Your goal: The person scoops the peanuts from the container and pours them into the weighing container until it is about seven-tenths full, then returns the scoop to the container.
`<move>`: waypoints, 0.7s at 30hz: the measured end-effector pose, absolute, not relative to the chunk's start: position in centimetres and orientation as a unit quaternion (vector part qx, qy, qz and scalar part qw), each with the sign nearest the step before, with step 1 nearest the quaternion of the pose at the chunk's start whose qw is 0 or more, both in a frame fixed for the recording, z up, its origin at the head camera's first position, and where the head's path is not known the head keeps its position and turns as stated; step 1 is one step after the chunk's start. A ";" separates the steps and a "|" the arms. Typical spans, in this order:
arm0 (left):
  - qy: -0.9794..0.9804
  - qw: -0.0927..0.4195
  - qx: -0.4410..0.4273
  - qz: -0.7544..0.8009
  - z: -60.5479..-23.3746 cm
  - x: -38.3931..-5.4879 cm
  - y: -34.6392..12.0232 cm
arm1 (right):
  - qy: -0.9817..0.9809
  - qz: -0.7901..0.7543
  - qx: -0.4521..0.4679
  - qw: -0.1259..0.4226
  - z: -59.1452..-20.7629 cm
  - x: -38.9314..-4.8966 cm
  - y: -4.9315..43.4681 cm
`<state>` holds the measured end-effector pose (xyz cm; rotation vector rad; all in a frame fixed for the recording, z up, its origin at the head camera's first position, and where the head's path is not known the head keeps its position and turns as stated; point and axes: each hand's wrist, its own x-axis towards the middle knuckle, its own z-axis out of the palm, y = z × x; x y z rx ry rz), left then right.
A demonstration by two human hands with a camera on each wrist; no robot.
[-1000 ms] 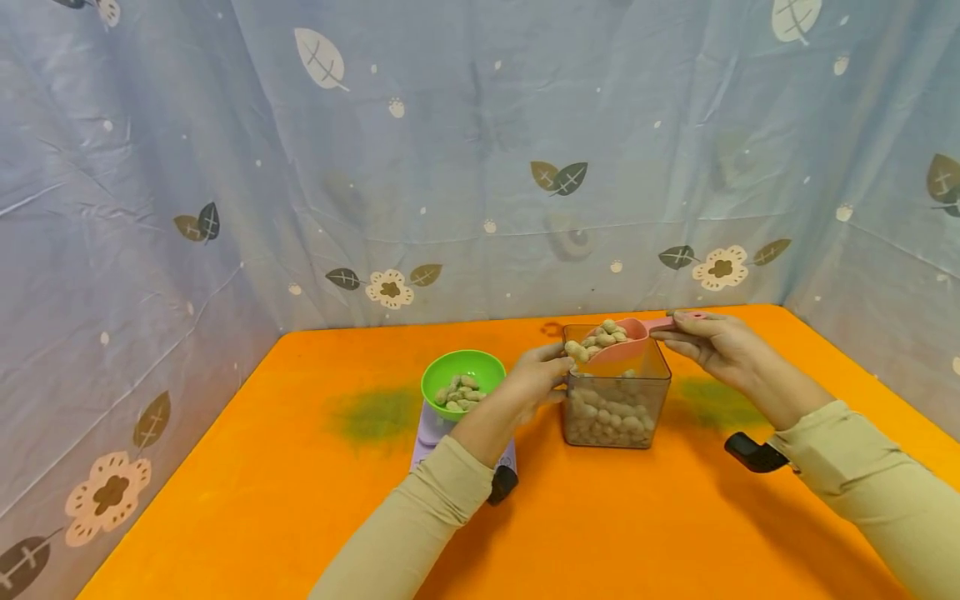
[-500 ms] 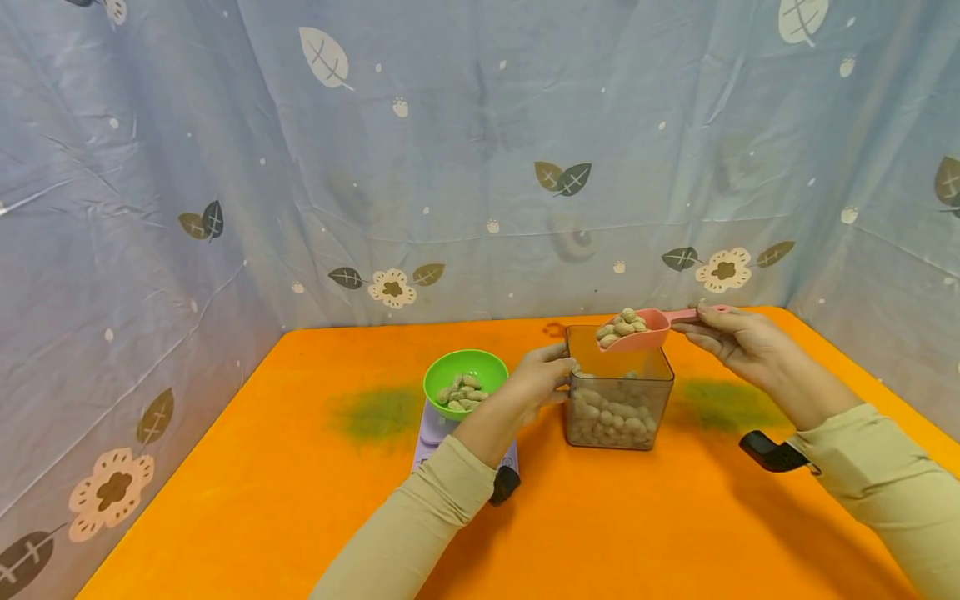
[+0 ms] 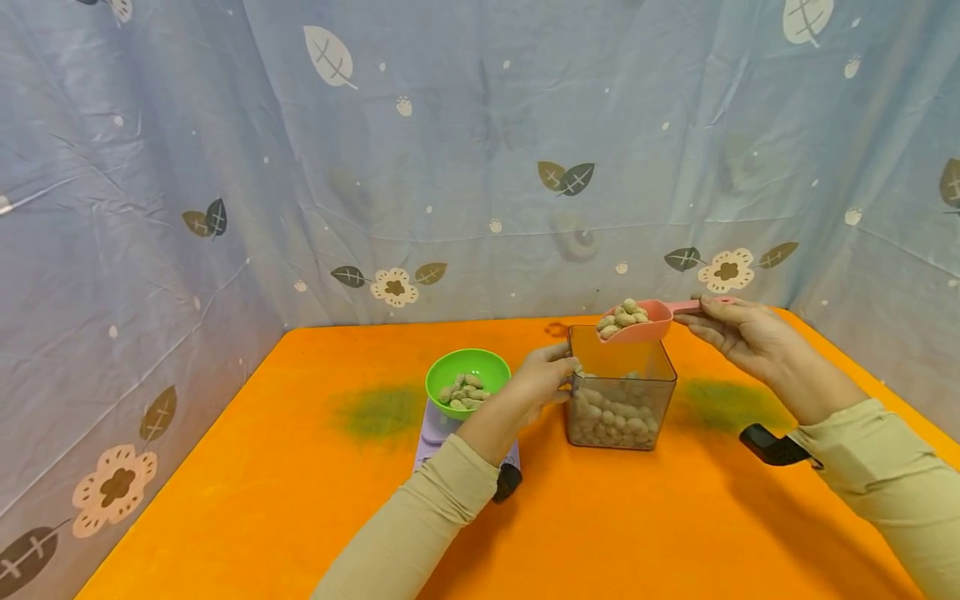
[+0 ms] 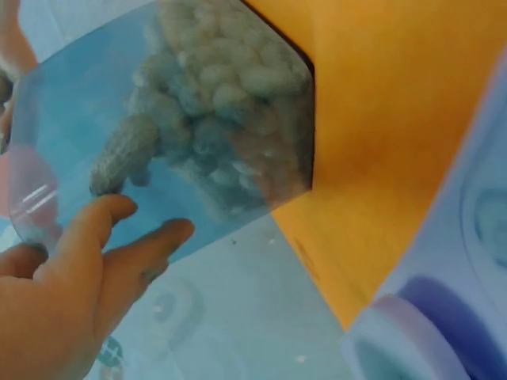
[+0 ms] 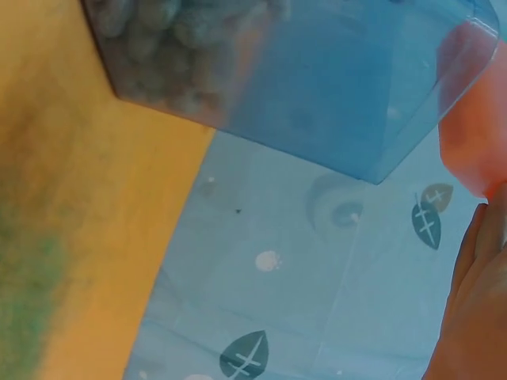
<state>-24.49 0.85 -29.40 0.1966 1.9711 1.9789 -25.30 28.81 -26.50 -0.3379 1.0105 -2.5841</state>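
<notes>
My right hand (image 3: 750,337) pinches the handle of a pink scoop (image 3: 652,323), also partly seen in the right wrist view. Peanuts (image 3: 624,317) lie heaped in the scoop, which is held level over the rim of a clear smoky container (image 3: 663,379). More peanuts (image 4: 230,79) fill the lower part of that container. At its left side, my left hand (image 3: 536,383) grips the wall near the rim, its fingers showing against the plastic in the left wrist view. Left of this hand, a green bowl (image 3: 480,362) with several peanuts sits on a purple kitchen scale (image 3: 433,429).
An orange cloth (image 3: 262,467) covers the table, with greenish patches on both sides. A patterned blue-grey curtain (image 3: 450,167) stands behind and at both sides. My left forearm overlaps the scale's front, partly hiding it. A black wrist camera (image 3: 772,446) hangs below the right wrist.
My right hand has moved right and slightly up with the loaded scoop, drawing it from the container's left side toward its right rim. The left hand stays on the container.
</notes>
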 end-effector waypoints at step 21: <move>0.693 0.134 0.096 0.702 -26.4 -22.6 -5.8 | 0.347 -0.910 -0.137 0.181 -24.2 -25.4 25.7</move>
